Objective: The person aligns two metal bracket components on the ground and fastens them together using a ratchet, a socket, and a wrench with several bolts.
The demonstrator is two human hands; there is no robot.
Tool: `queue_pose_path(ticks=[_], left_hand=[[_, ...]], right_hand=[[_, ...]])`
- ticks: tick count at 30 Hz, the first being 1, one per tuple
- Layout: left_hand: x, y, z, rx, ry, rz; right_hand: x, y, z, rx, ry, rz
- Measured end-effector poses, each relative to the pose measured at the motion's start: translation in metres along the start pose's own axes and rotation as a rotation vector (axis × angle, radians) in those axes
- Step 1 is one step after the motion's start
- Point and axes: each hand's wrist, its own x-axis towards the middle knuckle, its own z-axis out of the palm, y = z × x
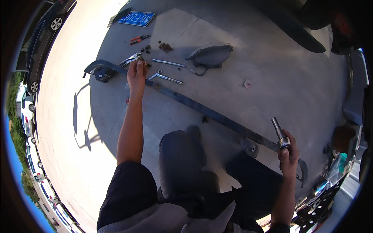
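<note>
My left hand (136, 75) reaches forward with its fingers pinched together. Small brownish bits lie right at the fingertips, and I cannot make out what is between them. Touching or just behind those fingers are silver locking pliers (130, 59). In my right hand (289, 157) is a ratchet tool (283, 140) with a shiny head and a long socket pointing up and away; its handle is hidden by the palm. A long dark bar (202, 110) with curved ends runs diagonally across the ground, passing by both hands. A socket wrench (169, 79) and a steel extension bar (168, 63) lie right of my left hand.
Orange-handled pliers (140, 39), loose rusty fasteners (165, 47) and a blue licence plate (136, 18) lie farther off. A dark lamp-like part (211, 55) rests mid-ground. A dark cylindrical part (248, 146) sits near my knee. Parked cars (42, 50) line the left; clutter fills the right edge.
</note>
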Motion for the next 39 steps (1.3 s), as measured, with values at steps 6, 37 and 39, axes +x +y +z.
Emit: queue_pose_path(ticks=[6,37,39], left_hand=[[-0.045,-0.27,-0.14,1.137,-0.019,-0.249],[-0.084,-0.293,-0.148,1.613,-0.54,-0.627],[-0.116,-0.294,-0.157,1.544,-0.577,-0.632]], right_hand=[[0.021,0.035,-0.01,-0.152,0.138,0.207],[0.051,0.04,-0.036,-0.163,-0.166,0.556],[0.04,0.045,-0.046,-0.168,-0.163,0.549]])
